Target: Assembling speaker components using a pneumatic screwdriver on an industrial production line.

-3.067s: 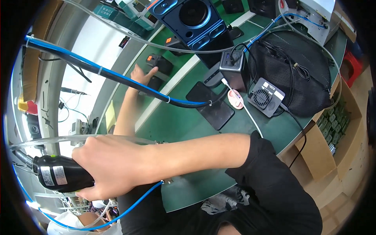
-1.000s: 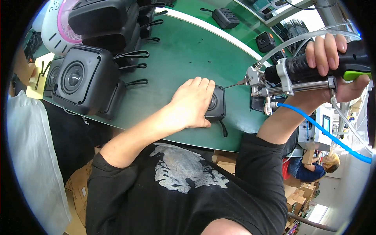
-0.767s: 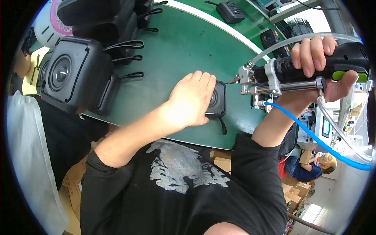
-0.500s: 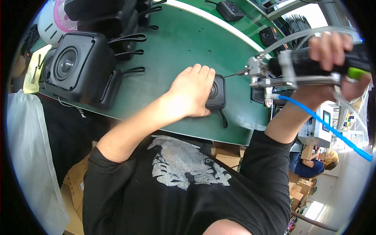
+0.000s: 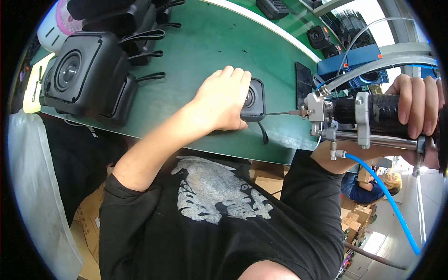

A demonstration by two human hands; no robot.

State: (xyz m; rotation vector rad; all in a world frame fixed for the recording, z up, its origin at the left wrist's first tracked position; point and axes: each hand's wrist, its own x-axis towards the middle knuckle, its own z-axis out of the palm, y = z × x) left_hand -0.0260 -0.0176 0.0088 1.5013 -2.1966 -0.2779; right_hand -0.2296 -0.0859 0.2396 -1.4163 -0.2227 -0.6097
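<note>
A small black box speaker (image 5: pixel 257 98) lies on the green table with its round cone facing up and a strap loop (image 5: pixel 264 133) at its near edge. My left hand (image 5: pixel 223 99) is closed over its left side, covering part of the cone. In my right hand (image 5: pixel 418 106) is a powered screwdriver (image 5: pixel 347 112), a black body with metal clamps, rods and a blue air hose (image 5: pixel 380 184). Its thin bit (image 5: pixel 280 114) points left and reaches the speaker's near right corner; whether a screw sits there is too small to tell.
Bigger black speakers (image 5: pixel 77 70) with strap loops are stacked at the left, beside a yellow sheet (image 5: pixel 33 88). A dark flat object (image 5: pixel 303 85) and a blue box (image 5: pixel 347 60) lie at the right. Past the white rail (image 5: pixel 280 35) are more small speakers (image 5: pixel 318 36). A person (image 5: pixel 373 186) is far right.
My right hand has brought the screwdriver nearer to me, and its bit has gone from the speaker's far right corner to the near right one. My left hand stays on the speaker.
</note>
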